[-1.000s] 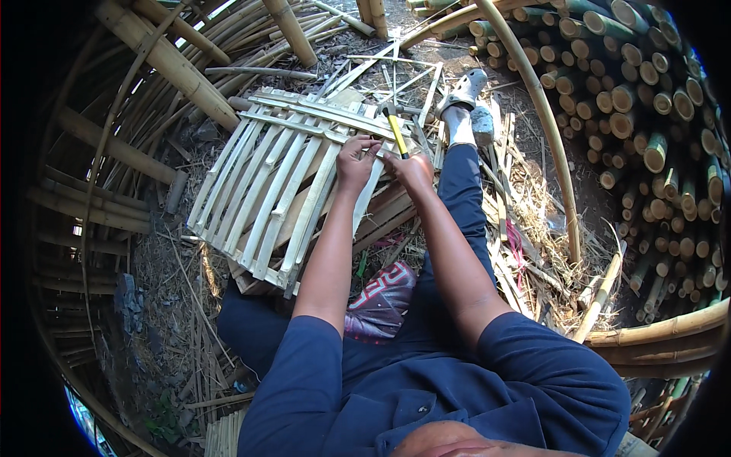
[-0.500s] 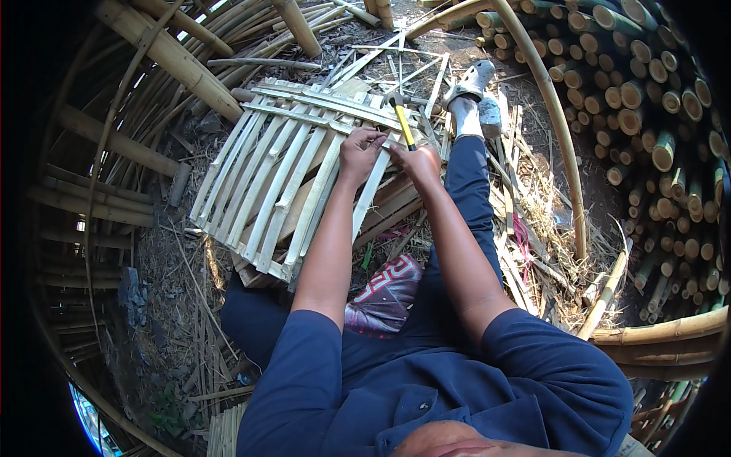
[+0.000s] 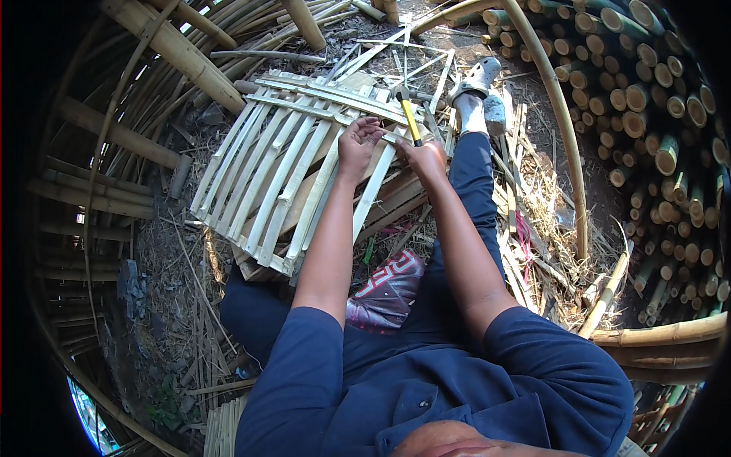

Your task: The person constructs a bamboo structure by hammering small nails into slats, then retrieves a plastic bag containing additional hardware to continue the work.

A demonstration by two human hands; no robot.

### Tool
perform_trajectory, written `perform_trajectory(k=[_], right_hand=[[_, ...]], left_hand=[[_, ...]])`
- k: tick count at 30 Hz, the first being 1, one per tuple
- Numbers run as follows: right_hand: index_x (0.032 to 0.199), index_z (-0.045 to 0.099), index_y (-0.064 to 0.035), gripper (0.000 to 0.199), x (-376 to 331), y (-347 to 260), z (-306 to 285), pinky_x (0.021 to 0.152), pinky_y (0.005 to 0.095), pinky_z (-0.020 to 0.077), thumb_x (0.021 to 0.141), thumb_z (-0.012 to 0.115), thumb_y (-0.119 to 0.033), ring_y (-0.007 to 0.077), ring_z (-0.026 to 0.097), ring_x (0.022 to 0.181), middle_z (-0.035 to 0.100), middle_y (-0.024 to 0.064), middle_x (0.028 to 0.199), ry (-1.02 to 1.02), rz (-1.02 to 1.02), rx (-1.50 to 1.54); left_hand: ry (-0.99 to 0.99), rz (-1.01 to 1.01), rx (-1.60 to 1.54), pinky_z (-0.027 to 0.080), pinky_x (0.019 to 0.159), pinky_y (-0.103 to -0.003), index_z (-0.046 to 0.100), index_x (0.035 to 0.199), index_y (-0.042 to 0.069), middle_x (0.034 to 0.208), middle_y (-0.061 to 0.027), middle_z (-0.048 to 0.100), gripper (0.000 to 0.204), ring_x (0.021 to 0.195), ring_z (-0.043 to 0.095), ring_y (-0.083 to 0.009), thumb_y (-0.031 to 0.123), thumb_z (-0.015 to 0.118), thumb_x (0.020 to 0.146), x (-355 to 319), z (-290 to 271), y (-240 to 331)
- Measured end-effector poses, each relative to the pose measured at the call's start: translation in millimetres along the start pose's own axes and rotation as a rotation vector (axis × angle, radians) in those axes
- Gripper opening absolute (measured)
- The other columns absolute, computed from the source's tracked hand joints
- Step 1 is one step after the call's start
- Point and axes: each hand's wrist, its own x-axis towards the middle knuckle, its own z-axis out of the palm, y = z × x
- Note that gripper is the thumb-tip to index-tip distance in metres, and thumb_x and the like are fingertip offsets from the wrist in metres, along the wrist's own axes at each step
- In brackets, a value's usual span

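A panel of pale bamboo slats [image 3: 283,171], crossed by strips near its far edge, lies in front of me on a wooden base. My right hand [image 3: 428,161] grips the lower end of a hammer [image 3: 412,122] with a yellow and black handle; its head points away from me. Its thumb and fingertips reach toward a crossing strip at the panel's right side. Just left of it, above the slats, my left hand [image 3: 356,152] has its fingertips drawn together. Whatever they pinch is too small to make out.
Stacked bamboo poles [image 3: 647,99] fill the right side, behind a curved bamboo strip [image 3: 562,114]. Thick bamboo beams [image 3: 175,57] stand at the upper left. My outstretched leg [image 3: 474,183] lies right of the panel, beside a grey stone [image 3: 496,114] and scattered shavings [image 3: 552,236].
My hands have moved slightly apart, and the left fingertips have risen a little from the strip. The hammer stays in my right hand. The whole view has shifted slightly.
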Motion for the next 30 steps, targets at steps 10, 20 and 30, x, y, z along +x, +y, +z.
perform_trajectory(k=[10, 20, 30], right_hand=[[0.08, 0.076, 0.0038, 0.062, -3, 0, 1, 0.064, 0.0393, 0.0532, 0.081, 0.088, -0.057, 0.0203, 0.07, 0.066, 0.075, 0.0128, 0.075, 0.035, -0.008, -0.041], [0.081, 0.075, 0.0046, 0.063, -9, -6, -3, 0.066, 0.0405, 0.053, 0.081, 0.088, -0.057, 0.0218, 0.07, 0.069, 0.075, 0.0149, 0.078, 0.013, 0.0, -0.028], [0.079, 0.073, 0.0047, 0.071, -7, -6, -5, 0.066, 0.0417, 0.0531, 0.079, 0.086, -0.065, 0.0242, 0.07, 0.068, 0.074, 0.0157, 0.077, 0.025, -0.01, -0.048]], left_hand=[[0.006, 0.241, 0.418, 0.056, 0.094, -0.033, 0.084, 0.102, 0.006, 0.11, -0.011, 0.075, 0.014, 0.108, 0.07, -0.0208, 0.005, 0.084, 0.087, -4, 6, -7], [0.024, 0.296, 0.576, 0.056, 0.093, -0.035, 0.083, 0.103, 0.007, 0.108, -0.0116, 0.075, 0.018, 0.105, 0.072, -0.024, 0.006, 0.084, 0.085, -7, 10, -3], [-0.016, 0.322, 0.617, 0.056, 0.093, -0.036, 0.083, 0.105, 0.007, 0.108, -0.0116, 0.075, 0.02, 0.106, 0.071, -0.0248, 0.007, 0.084, 0.085, -5, 16, -1]])
